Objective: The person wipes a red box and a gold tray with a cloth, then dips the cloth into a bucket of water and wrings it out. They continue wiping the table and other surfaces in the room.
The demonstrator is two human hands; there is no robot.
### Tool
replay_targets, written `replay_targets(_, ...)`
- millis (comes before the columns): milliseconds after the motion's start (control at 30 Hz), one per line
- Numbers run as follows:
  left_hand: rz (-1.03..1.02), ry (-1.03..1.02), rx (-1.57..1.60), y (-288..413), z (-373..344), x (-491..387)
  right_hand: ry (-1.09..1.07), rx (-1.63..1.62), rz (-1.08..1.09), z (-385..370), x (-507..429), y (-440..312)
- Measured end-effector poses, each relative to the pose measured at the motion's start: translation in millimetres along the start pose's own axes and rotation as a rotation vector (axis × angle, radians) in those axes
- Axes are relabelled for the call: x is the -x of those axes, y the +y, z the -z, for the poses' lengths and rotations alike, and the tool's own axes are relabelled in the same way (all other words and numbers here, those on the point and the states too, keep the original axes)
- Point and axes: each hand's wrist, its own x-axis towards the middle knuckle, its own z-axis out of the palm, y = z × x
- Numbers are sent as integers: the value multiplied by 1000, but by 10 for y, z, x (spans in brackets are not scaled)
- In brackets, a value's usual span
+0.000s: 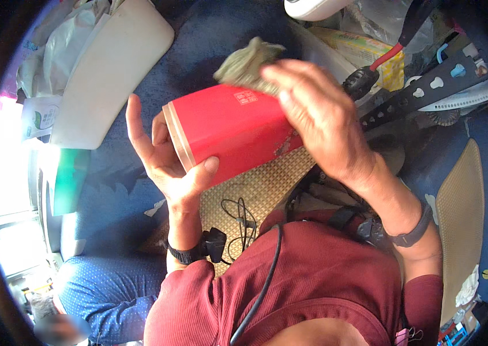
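Observation:
A red box [231, 129] with a pale band along its left end is tilted in front of my chest. My left hand [174, 168] grips that end, its thumb on the near face and some fingers behind the rim. One finger of it sticks up, apart from the box. A folded grey-green cloth [248, 65] is held in my right hand [326, 121], at the box's upper edge. This hand is slightly blurred and covers the box's right end. Scuffed patches show on the lower face near it.
Below the box lies a woven mat [265, 177] with a loose black cable [239, 220]. A white panel [114, 73] leans at upper left. At right are a dark perforated strap [425, 86] and a woven panel [460, 225]. Blue dotted fabric [110, 289] covers another person's leg.

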Motion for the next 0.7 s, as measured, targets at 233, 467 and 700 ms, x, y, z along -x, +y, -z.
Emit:
replay_targets(233, 53, 55, 65, 50, 42, 23, 119, -9, -82, 86, 23, 84)
replay_targets(467, 244, 185, 150, 119, 92, -26, 133, 214, 202, 24, -36, -87)
replay_targets(700, 270, 124, 233, -23, -82, -31, 141, 197, 294, -224, 63, -288)
